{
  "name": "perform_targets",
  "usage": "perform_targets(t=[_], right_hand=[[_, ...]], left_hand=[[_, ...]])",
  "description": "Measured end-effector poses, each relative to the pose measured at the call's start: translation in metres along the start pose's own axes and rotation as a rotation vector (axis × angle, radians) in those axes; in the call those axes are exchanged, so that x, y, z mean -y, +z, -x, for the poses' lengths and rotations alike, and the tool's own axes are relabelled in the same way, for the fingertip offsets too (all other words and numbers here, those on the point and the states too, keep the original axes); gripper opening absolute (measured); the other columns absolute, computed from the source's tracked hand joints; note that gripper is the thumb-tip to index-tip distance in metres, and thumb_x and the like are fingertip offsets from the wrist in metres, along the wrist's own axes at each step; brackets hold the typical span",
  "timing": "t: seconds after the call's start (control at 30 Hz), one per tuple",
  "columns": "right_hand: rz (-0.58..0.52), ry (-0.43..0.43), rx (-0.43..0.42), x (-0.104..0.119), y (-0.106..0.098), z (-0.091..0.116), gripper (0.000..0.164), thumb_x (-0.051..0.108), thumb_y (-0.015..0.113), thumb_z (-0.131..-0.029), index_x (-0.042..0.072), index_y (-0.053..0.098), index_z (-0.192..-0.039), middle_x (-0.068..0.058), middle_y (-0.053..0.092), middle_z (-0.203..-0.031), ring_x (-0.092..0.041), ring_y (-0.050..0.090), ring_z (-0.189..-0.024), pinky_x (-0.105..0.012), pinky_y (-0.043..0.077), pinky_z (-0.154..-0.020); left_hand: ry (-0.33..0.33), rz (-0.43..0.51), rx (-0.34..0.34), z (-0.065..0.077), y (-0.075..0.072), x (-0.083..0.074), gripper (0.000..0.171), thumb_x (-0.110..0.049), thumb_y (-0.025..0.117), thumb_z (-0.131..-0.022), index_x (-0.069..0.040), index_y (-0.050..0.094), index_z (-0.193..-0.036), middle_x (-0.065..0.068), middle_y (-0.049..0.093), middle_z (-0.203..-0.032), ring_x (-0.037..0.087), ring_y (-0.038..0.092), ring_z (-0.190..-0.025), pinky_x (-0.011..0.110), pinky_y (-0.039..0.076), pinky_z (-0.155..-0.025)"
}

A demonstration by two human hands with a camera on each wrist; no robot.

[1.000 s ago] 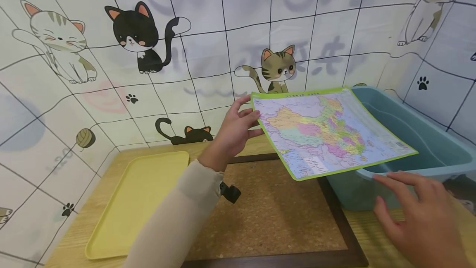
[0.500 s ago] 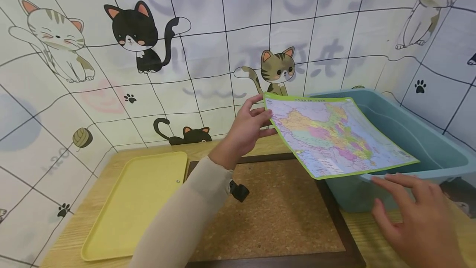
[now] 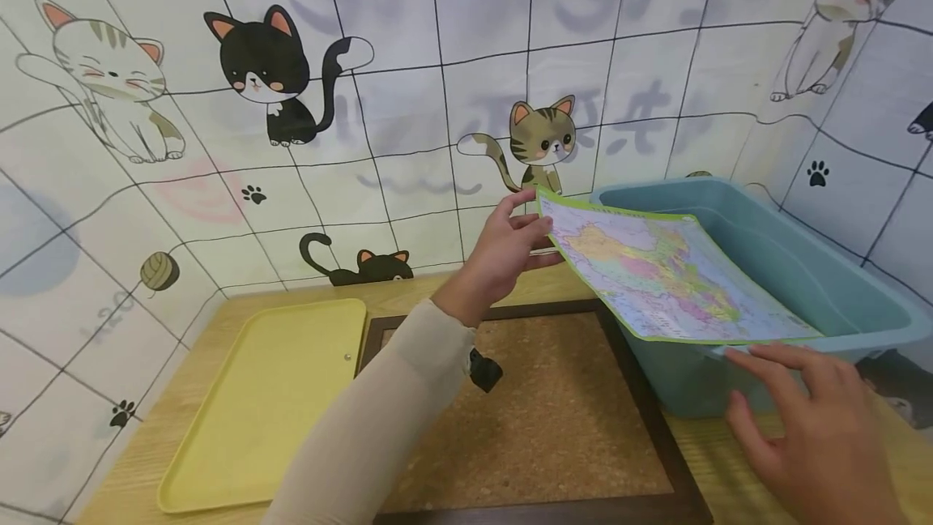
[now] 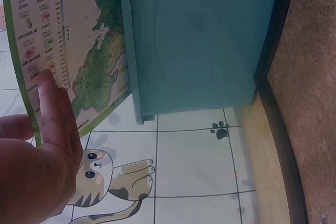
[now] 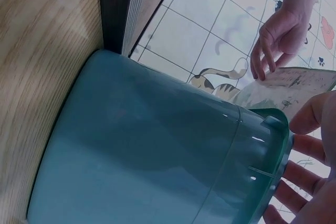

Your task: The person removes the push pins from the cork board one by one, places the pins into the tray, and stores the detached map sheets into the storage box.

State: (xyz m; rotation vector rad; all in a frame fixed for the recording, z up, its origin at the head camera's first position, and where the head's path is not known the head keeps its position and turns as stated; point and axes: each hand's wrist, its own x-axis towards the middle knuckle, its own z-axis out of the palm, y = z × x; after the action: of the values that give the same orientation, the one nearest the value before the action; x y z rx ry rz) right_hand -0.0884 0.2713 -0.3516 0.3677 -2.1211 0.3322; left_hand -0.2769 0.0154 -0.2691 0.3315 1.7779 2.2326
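Observation:
A laminated map with a green border is tilted over the near-left part of a blue-green plastic tub. My left hand pinches the map's left edge near its upper corner, thumb on the printed face. In the left wrist view the map's back, also printed, shows beside the fingers. My right hand is at the tub's near rim with its fingers extended. Its fingertips meet the rim in the right wrist view, close to the map's lower right corner. The tub's inside is partly hidden by the map.
A cork board with a dark wooden frame lies left of the tub on the wooden table. Farther left is a yellow tray. Cat-patterned wall covering rises behind and at both sides.
My left hand has carried the map to the right and a little lower, farther over the tub. The map now lies flatter to my view. My right hand has stayed at the rim.

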Motion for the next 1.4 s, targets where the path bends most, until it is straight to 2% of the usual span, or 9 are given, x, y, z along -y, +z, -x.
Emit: perform_targets(t=[0.33, 0.67, 0.87, 1.0, 1.1, 1.17, 1.23, 1.4], right_hand=[[0.012, 0.025, 0.004, 0.003, 0.002, 0.001, 0.071, 0.054, 0.031, -0.102, -0.006, 0.069, -0.097, -0.029, 0.06, -0.102, -0.05, 0.049, -0.092, -0.057, 0.034, -0.08], [0.021, -0.003, -0.004, 0.0, 0.002, 0.001, 0.067, 0.049, 0.033, -0.102, -0.008, 0.068, -0.095, -0.029, 0.06, -0.098, -0.049, 0.049, -0.088, -0.058, 0.034, -0.078], [0.032, 0.012, 0.005, 0.003, 0.0, 0.0, 0.07, 0.051, 0.03, -0.102, -0.008, 0.067, -0.095, -0.029, 0.06, -0.098, -0.049, 0.05, -0.088, -0.058, 0.034, -0.078], [0.04, 0.026, 0.028, 0.005, -0.001, -0.001, 0.071, 0.051, 0.029, -0.102, -0.008, 0.067, -0.095, -0.029, 0.06, -0.099, -0.048, 0.049, -0.089, -0.058, 0.034, -0.077], [0.041, 0.029, 0.037, 0.007, -0.002, -0.003, 0.071, 0.051, 0.028, -0.102, -0.008, 0.067, -0.094, -0.029, 0.06, -0.098, -0.048, 0.049, -0.088, -0.058, 0.034, -0.076], [0.04, 0.025, 0.04, 0.007, -0.002, -0.006, 0.071, 0.051, 0.028, -0.102, -0.007, 0.068, -0.093, -0.028, 0.06, -0.095, -0.047, 0.05, -0.086, -0.057, 0.035, -0.076], [0.04, 0.018, 0.049, 0.007, -0.004, -0.01, 0.07, 0.052, 0.028, -0.101, -0.005, 0.068, -0.092, -0.026, 0.061, -0.092, -0.046, 0.051, -0.084, -0.056, 0.036, -0.076], [0.028, 0.011, 0.052, 0.011, -0.006, -0.02, 0.069, 0.055, 0.029, -0.101, 0.0, 0.069, -0.088, -0.021, 0.062, -0.089, -0.043, 0.052, -0.083, -0.053, 0.037, -0.076]], left_hand=[[0.003, 0.032, 0.024, -0.01, 0.015, 0.002, 0.048, -0.01, 0.057, -0.102, -0.019, 0.041, -0.146, 0.009, 0.056, -0.124, 0.036, 0.069, -0.11, 0.05, 0.057, -0.087], [-0.02, 0.027, 0.02, -0.024, 0.035, 0.01, 0.044, -0.013, 0.061, -0.101, -0.02, 0.045, -0.141, 0.005, 0.062, -0.117, 0.025, 0.07, -0.09, 0.049, 0.058, -0.084], [-0.024, -0.009, -0.004, -0.028, 0.046, 0.012, 0.041, -0.017, 0.062, -0.1, -0.02, 0.048, -0.139, 0.003, 0.064, -0.113, 0.04, 0.069, -0.109, 0.047, 0.059, -0.081], [-0.023, -0.011, -0.026, -0.029, 0.047, 0.014, 0.04, -0.019, 0.063, -0.1, -0.02, 0.049, -0.137, 0.003, 0.062, -0.114, 0.04, 0.068, -0.11, 0.043, 0.06, -0.078], [-0.016, -0.034, -0.004, -0.029, 0.044, 0.014, 0.041, -0.023, 0.063, -0.1, -0.021, 0.048, -0.138, 0.004, 0.061, -0.117, 0.038, 0.069, -0.108, 0.043, 0.061, -0.077], [-0.004, -0.086, 0.027, -0.027, 0.039, 0.013, 0.045, -0.029, 0.063, -0.099, -0.022, 0.045, -0.14, 0.005, 0.06, -0.123, 0.035, 0.071, -0.107, 0.044, 0.06, -0.078], [0.026, -0.203, 0.059, -0.021, 0.031, 0.012, 0.05, -0.038, 0.061, -0.1, -0.025, 0.041, -0.144, 0.006, 0.058, -0.13, 0.031, 0.07, -0.109, 0.044, 0.06, -0.081], [0.133, -0.679, 0.069, 0.007, 0.004, 0.008, 0.062, -0.055, 0.052, -0.1, -0.032, 0.031, -0.153, 0.004, 0.048, -0.147, 0.023, 0.061, -0.123, 0.043, 0.052, -0.096]])
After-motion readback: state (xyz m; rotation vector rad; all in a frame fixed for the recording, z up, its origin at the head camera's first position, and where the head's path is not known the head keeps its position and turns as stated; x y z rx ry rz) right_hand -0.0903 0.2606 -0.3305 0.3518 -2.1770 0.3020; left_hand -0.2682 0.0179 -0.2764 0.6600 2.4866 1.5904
